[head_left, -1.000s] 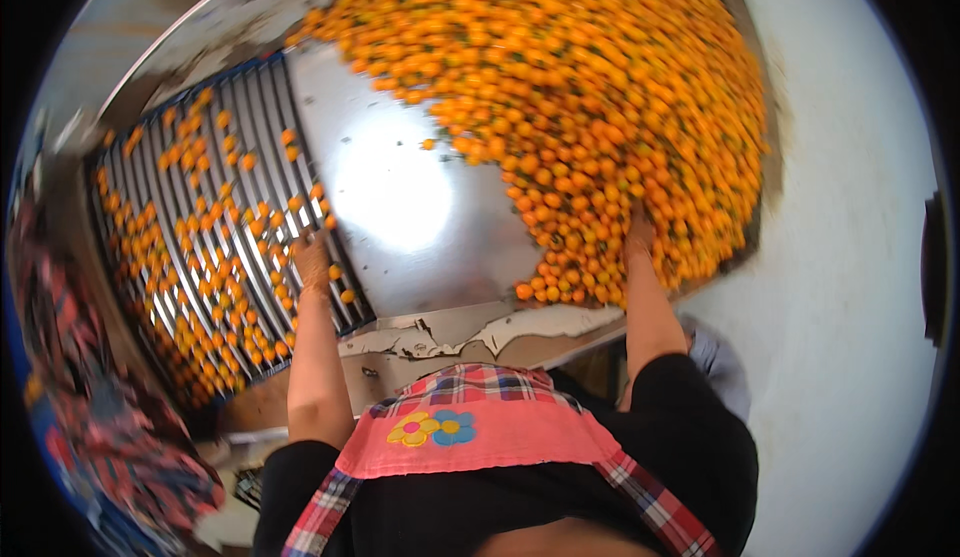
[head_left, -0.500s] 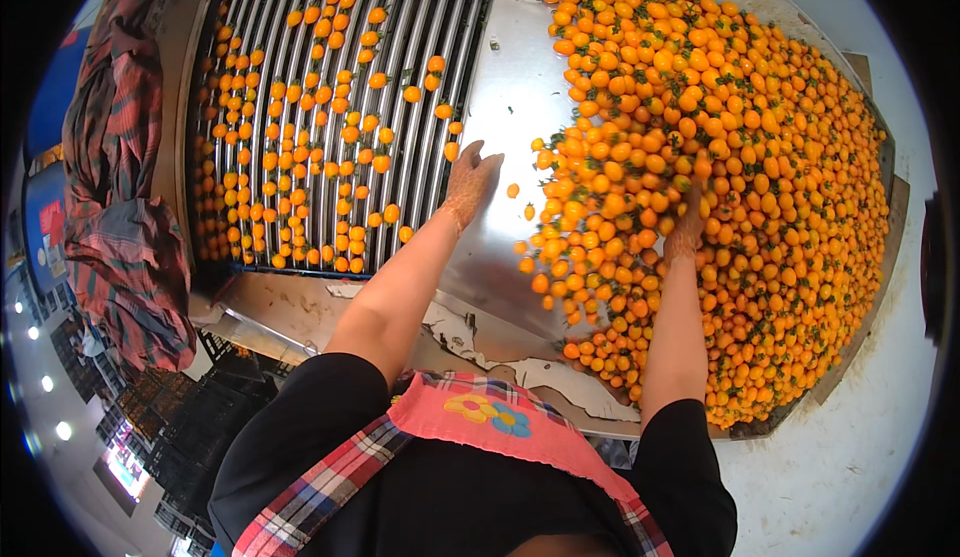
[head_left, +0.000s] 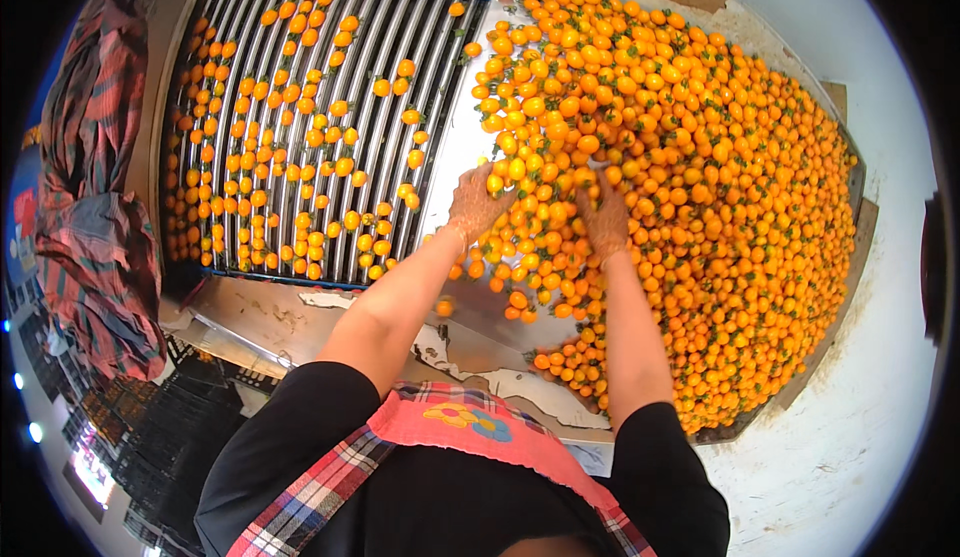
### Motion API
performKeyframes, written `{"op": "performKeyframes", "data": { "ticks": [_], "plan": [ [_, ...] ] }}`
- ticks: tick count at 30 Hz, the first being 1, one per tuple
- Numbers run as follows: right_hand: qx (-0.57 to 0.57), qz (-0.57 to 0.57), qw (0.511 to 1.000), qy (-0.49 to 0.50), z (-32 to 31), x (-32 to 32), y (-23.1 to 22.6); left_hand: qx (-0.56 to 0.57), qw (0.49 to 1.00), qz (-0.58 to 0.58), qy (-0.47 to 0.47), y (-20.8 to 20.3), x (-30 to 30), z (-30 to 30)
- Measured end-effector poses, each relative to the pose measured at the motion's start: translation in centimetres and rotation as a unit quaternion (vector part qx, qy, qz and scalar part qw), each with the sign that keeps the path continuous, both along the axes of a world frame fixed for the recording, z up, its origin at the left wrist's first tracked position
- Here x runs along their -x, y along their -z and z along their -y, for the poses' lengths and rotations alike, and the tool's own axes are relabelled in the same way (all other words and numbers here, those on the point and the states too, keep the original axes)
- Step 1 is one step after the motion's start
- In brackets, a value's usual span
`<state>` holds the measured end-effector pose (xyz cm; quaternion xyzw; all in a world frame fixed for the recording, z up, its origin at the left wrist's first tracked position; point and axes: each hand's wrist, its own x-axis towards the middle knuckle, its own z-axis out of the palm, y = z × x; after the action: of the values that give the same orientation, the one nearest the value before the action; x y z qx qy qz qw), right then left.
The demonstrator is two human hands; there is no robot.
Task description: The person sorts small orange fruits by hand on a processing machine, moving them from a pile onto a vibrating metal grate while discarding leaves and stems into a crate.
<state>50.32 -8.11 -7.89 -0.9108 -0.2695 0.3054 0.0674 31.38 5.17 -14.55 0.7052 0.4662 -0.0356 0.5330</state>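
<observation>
A large heap of orange cherry tomatoes (head_left: pixel 700 217), many with green stem tops, covers the right side of a metal sorting table. At the heap's left edge my left hand (head_left: pixel 478 205) rests against the loose tomatoes, fingers apart and slightly curved. My right hand (head_left: pixel 605 219) is in among the heap to the right of it, fingers spread and partly hidden by tomatoes. Neither hand is closed round a single tomato. Between the hands lies a cluster of tomatoes (head_left: pixel 545 212) on the smooth metal plate (head_left: pixel 440 182).
Left of the plate, a bed of metal rollers (head_left: pixel 385 47) carries scattered tomatoes. A dark red checked cloth (head_left: pixel 95 167) hangs over the far left edge. Black crates (head_left: pixel 190 437) are stacked at lower left. A white wall (head_left: pixel 810 437) stands on the right.
My right hand has come left through the heap, spreading tomatoes over the plate toward the rollers. My left hand has shifted from the roller edge to the heap's edge.
</observation>
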Motion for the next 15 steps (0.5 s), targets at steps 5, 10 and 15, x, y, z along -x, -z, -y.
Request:
{"op": "performKeyframes", "data": {
  "ticks": [5,10,15],
  "plan": [
    [0.085,-0.143,0.986,0.009,5.4,4.6,0.0,0.026,0.996,-0.058,0.058,-2.9,2.9,4.4],
    [0.025,-0.199,0.938,0.283,10.5,8.2,0.2,0.059,0.992,-0.106,0.023,-4.1,2.3,5.5],
    [0.154,-0.097,0.934,0.307,8.3,8.3,1.5,-0.097,0.987,-0.096,-0.082,0.5,-2.9,-1.4]
  ]
}}
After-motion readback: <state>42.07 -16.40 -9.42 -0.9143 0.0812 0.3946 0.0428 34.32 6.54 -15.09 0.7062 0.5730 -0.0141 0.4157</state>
